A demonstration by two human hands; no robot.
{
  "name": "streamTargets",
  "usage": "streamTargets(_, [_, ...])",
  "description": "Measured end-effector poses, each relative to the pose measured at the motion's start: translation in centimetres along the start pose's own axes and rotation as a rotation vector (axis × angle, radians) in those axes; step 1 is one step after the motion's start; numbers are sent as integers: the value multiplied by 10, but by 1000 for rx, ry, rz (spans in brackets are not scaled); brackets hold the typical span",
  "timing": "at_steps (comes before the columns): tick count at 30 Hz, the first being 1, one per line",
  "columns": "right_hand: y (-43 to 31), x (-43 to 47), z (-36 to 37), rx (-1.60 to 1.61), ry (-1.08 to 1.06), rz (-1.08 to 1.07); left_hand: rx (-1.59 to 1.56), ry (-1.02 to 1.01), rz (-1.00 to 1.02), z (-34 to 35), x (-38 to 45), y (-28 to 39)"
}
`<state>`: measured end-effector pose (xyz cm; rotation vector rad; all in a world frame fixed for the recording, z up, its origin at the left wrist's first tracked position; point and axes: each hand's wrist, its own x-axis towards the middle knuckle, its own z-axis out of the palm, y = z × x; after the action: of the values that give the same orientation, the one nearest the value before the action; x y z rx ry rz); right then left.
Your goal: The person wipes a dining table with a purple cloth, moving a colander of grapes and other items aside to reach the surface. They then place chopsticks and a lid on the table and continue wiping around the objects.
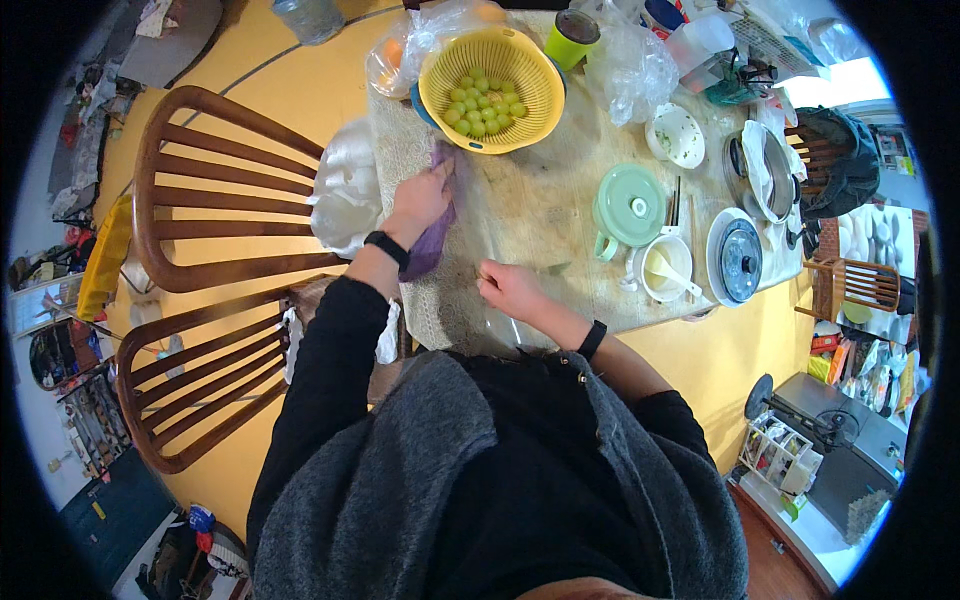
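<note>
On the left side of the table, my left hand (426, 196) grips a purple cloth (429, 251) that hangs near the edge. My right hand (517, 289) is curled into a loose fist above the tabletop near my body. I see nothing plain between its fingers. Just beyond my left hand, a yellow colander (538, 97) in a blue outer bowl (424, 107) holds several green grapes (480, 105). A clear plastic cover (501, 319) shows below my right hand on the patterned tablecloth (446, 307).
Right of my hands are a green-lidded pot (630, 202), a white cup with a spoon (666, 274), a glass lid (739, 259), a white bowl (675, 139) and a steel pot (772, 176). Plastic bags (630, 67) and a green tumbler (571, 41) stand behind. Wooden chairs (232, 199) flank the left.
</note>
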<state>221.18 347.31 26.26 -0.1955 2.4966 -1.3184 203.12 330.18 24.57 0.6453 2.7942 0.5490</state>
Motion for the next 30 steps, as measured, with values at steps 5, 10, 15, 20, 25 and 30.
streamTargets(5, [-3, -1, -4, 97, -6, 60, 26, -174, 210, 1, -80, 20])
streamTargets(10, [-3, -1, -7, 147, -40, 87, 13, -133, 216, 0, -133, 35])
streamTargets(15, [0, -1, -3, 169, -71, 128, 95, 49, 6, 0, -66, 17])
streamTargets(20, [1, -1, -5, 158, -55, 101, 137, 134, -118, -13, 4, -2])
streamTargets(25, [1, -1, -10, 58, -43, 26, 115, 159, -258, -18, 43, -8])
streamTargets(30, [4, -1, -11, 6, -33, 3, 74, 117, -364, -18, 72, -16])
